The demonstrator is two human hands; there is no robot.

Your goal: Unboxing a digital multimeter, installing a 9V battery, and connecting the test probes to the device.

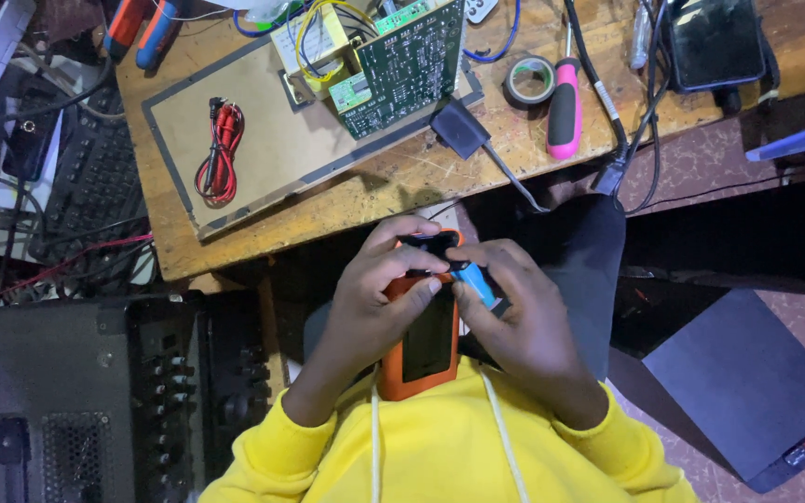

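My left hand [370, 298] grips an orange-cased handheld meter [428, 345] with a dark screen, held over my lap. My right hand [519, 321] touches the meter's upper end and pinches a small blue rectangular piece [480, 282] against it. Both hands are close together, fingertips nearly meeting at the device's top. My yellow hooded sleeves [440, 447] fill the lower middle of the view.
A wooden bench [402, 177] ahead carries a green circuit board [409, 65], red probe leads [221, 154], a tape roll [528, 79], a pink-handled screwdriver [564, 112] and cables. A black amplifier-like box [67, 401] sits left; a dark flat unit [747, 382] lies right.
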